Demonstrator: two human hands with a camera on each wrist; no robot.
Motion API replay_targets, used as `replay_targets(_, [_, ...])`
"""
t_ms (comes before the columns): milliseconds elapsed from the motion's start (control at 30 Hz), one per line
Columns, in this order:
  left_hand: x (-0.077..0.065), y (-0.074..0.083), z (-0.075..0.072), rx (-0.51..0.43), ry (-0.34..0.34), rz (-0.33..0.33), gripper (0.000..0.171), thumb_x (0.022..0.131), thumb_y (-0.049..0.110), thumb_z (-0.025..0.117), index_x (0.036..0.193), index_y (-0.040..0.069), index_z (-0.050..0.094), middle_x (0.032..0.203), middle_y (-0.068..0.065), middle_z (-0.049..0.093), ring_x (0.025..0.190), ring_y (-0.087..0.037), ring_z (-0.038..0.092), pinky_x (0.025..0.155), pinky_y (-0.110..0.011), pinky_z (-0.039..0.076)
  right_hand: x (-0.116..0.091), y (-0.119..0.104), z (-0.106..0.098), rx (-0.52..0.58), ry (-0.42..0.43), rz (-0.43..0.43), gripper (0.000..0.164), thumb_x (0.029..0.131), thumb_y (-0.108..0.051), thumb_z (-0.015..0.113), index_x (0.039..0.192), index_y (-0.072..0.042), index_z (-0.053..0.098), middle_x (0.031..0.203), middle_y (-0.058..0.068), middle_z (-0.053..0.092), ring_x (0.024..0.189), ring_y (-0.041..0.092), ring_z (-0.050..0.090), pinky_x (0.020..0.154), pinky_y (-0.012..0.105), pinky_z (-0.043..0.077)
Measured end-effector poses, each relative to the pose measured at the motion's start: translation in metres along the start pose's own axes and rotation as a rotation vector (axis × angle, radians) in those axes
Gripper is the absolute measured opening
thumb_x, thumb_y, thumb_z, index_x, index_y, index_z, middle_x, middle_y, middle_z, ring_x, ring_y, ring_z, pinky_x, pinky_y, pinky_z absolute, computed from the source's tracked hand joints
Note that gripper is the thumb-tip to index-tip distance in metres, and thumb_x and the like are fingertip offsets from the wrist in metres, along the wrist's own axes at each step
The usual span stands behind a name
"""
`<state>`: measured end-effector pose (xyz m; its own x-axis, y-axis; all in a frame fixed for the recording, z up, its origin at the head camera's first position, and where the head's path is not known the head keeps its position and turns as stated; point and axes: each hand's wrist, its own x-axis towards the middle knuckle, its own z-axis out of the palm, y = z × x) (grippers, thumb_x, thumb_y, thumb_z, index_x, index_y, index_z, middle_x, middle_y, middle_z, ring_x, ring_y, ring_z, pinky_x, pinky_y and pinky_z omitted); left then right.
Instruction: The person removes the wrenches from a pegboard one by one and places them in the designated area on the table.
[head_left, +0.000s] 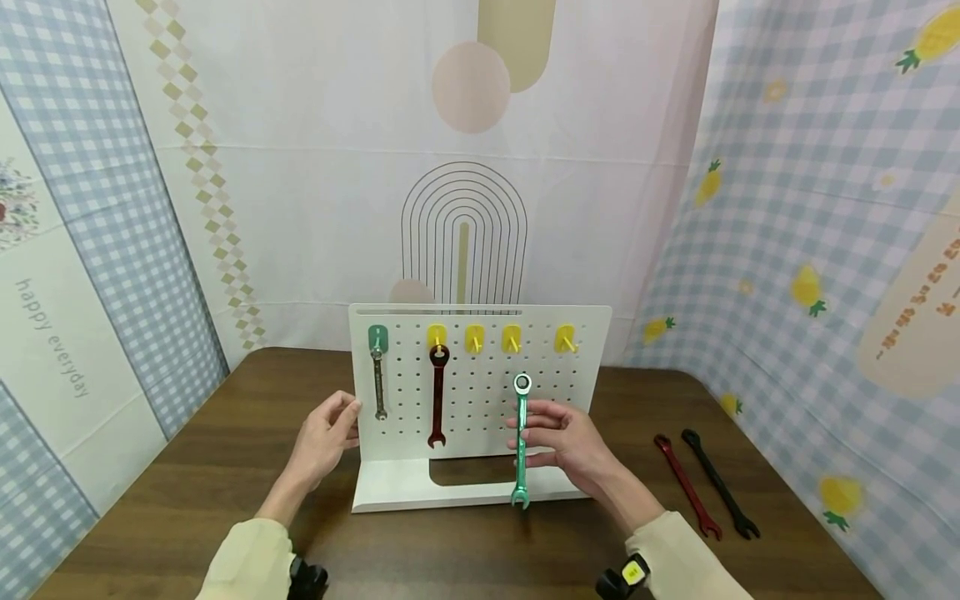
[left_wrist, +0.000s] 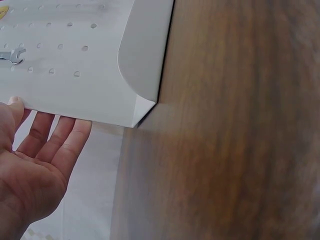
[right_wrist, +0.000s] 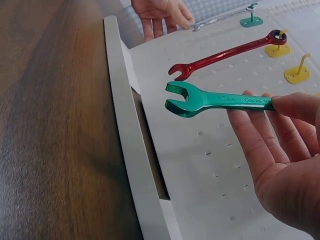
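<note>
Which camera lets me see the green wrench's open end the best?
The right wrist view: there, the open end of the green wrench looks big, and both prongs show clearly. The head view shows the whole wrench in the right hand, but that end looks tiny. The left wrist view doesn't show it.

On the green wrench [right_wrist: 210, 101], just beyond the thumb of the right hand [right_wrist: 287, 175] that pinches it, the shank reads "12mm" toward the forked end and, nearer the grip, "CHROME", followed by letters that run up to the thumb and cannot be made out. Well apart from the grip, far off to its left, the left cloth [head_left: 45, 287] carries "happy everyday" in grey, slanting downward. Brown lettering on the right cloth [head_left: 892, 367], well to the grip's right, and marks on the yellow screen [head_left: 633, 572] at the gripping hand's wrist are too small to read.
</note>
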<state>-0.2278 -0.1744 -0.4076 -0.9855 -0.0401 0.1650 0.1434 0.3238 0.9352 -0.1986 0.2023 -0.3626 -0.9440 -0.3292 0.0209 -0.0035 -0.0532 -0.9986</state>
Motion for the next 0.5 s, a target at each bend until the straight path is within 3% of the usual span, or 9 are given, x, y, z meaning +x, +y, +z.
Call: replay_targets(500, [0.0, 0.0, 0.0, 0.003, 0.001, 0.001, 0.029, 0.114, 0.029, 0.051, 0.119, 0.003, 0.062, 0.112, -0.02, 0.065, 0.094, -0.024, 0.068, 0.087, -0.04, 0.067, -0.007, 0.007, -0.016, -0.025, 0.06, 0.034, 0.057, 0.098, 0.001, 0.068, 0.15, 0.01, 0.046, 0.129, 0.019, 0.074, 0.098, 0.023, 0.079, 0.086, 0.045, 0.067])
